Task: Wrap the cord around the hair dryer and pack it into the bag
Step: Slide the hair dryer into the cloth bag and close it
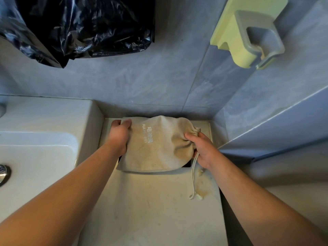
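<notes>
A beige cloth drawstring bag [158, 144] with white lettering lies bulging on a dark tray at the back of the counter. The hair dryer and its cord are hidden; whatever fills the bag cannot be seen. My left hand [118, 134] grips the bag's closed left end, thumb on top. My right hand [199, 148] pinches the gathered neck at the right end. The drawstring [193, 178] hangs from that neck and trails toward me over the counter.
A white sink basin [35, 157] sits to the left with a metal drain. The pale counter [150, 210] stretches toward me. A black plastic bag [79, 27] hangs on the tiled wall above. A green-and-grey wall holder [248, 36] is mounted upper right.
</notes>
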